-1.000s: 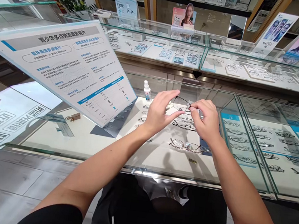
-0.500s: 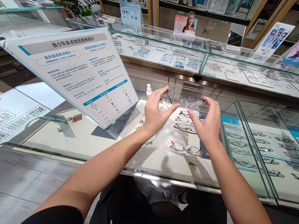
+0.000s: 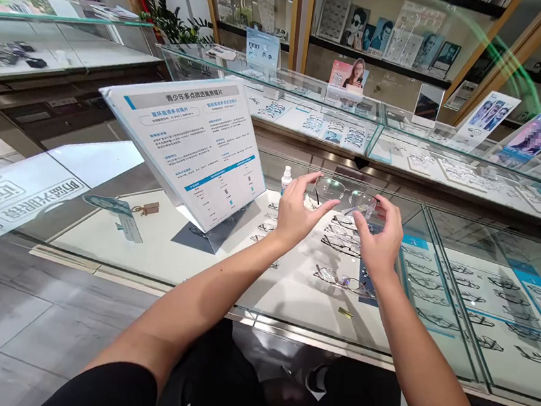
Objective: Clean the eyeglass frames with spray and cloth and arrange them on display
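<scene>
A pair of thin-framed eyeglasses is held up above the glass counter, its lenses catching the light. My left hand grips its left side, thumb stretched toward the middle. On the other side my right hand pinches the frame near the right lens, thumb below it. Under the hands, several dark-framed glasses lie in rows in the case. Nearer to me is another pair of glasses. A white spray bottle stands just behind my left hand.
A large printed sign board leans on the counter at left. Near it lie a brown key fob and a tag-like card. A small gold piece sits near the front edge. More display cases run behind.
The whole view has shifted and tilted, so the sign board now appears farther right. The eyeglasses stay between both hands but are tilted, their right side lower.
</scene>
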A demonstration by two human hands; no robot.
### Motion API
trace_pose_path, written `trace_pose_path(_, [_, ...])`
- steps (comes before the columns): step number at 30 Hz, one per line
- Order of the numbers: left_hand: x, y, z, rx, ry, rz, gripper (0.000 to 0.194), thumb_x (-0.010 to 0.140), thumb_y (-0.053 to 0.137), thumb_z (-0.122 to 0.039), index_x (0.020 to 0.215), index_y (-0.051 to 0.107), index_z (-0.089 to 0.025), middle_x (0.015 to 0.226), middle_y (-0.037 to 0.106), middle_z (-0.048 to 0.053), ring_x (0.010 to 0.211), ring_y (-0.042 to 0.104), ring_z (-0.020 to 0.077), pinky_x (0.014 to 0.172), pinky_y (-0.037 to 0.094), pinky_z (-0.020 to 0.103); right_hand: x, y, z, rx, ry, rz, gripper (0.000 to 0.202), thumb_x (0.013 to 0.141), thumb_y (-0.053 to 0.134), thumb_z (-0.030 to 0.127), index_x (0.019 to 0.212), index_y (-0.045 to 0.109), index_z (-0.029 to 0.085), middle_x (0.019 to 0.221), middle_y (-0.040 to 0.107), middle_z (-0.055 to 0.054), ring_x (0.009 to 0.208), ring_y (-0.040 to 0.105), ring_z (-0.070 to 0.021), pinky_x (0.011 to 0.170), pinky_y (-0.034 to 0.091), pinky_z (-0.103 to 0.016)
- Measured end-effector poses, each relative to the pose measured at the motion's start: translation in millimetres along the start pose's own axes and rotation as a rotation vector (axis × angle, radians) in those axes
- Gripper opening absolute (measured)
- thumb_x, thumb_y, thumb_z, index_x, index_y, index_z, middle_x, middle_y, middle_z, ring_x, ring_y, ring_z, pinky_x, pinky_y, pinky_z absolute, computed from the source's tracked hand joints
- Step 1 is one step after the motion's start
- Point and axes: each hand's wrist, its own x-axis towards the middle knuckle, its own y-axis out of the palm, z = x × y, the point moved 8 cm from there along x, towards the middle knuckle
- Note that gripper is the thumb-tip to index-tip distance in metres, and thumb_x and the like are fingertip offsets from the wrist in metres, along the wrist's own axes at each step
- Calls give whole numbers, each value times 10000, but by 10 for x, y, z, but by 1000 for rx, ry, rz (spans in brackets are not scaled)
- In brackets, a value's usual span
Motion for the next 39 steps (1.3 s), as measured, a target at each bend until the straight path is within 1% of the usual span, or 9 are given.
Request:
trace_pose_path(6, [158, -202, -218, -21, 17, -97, 628, 898, 890, -533, 1393, 662, -219, 1337, 787, 134, 1166, 755, 260, 957, 601, 439, 203, -134, 349, 60, -84, -38, 530, 989, 757, 459, 1455, 644, 233, 1345, 685, -136, 1159, 692, -281, 1007, 606, -519])
trace_pose_path(10, [480, -493, -536, -19, 111, -145, 649, 883, 908, -517, 1409, 658, -232, 1361, 778, 130, 1208, 749, 260, 976, 608, 433, 437, -295, 766, 103, -176, -105, 529, 965, 794, 457, 1438, 667, 257, 1345, 680, -115, 1187, 686, -282, 1027, 613, -530])
trace_pose_path(14, [867, -832, -928, -19, 212, -192, 643, 898, 903, -481, 1436, 639, -247, 1405, 758, 114, 1240, 735, 246, 1021, 611, 424, 643, -441, 1237, 156, -247, -234, 552, 951, 819, 430, 1459, 663, 284, 1368, 668, -98, 1229, 680, -284, 1058, 611, -534])
trace_pose_path(18, [1063, -1018, -1157, -33, 269, -227, 634, 902, 907, -441, 1444, 637, -253, 1418, 752, 105, 1274, 732, 249, 1072, 616, 432, 678, -486, 1524, 181, -311, -364, 582, 948, 828, 377, 1496, 652, 290, 1411, 657, -106, 1322, 649, -305, 1083, 607, -542])
trace_pose_path(22, [1056, -984, -1164, -62, 306, -255, 648, 907, 906, -414, 1470, 629, -253, 1451, 736, 106, 1344, 707, 268, 1099, 619, 447, 647, -471, 1523, 167, -331, -398, 608, 946, 832, 338, 1523, 644, 290, 1425, 659, -109, 1348, 645, -313, 1092, 611, -544])
trace_pose_path(28, [1001, -877, -1103, -101, 295, -240, 709, 910, 900, -410, 1527, 578, -275, 1508, 680, 114, 1396, 668, 287, 1126, 610, 465, 627, -581, 1586, 74, -354, -421, 655, 967, 801, 353, 1588, 598, 310, 1479, 626, -116, 1422, 604, -342, 1116, 607, -569])
trace_pose_path(31, [986, -921, -1200, -105, 319, -256, 717, 906, 889, -476, 1529, 576, -310, 1509, 657, 109, 1394, 655, 302, 1061, 637, 454, 591, -683, 1673, 112, -362, -448, 649, 978, 788, 353, 1597, 594, 339, 1482, 618, -115, 1426, 598, -351, 1091, 624, -575])
trace_pose_path(34, [984, -968, -1368, -120, 352, -284, 714, 880, 903, -505, 1506, 598, -348, 1453, 670, 93, 1332, 682, 308, 1012, 652, 462, 553, -816, 1710, 171, -372, -463, 659, 976, 787, 339, 1605, 592, 363, 1491, 610, -114, 1427, 591, -367, 1069, 637, -597])
trace_pose_path(39, [963, -956, -1599, -80, 388, -315, 724, 833, 940, -509, 1475, 639, -362, 1369, 713, 68, 1274, 705, 309, 1053, 635, 496, 542, -1016, 1651, 215, -363, -485, 686, 972, 785, 318, 1626, 581, 340, 1481, 618, -127, 1433, 591, -378, 1085, 630, -628])
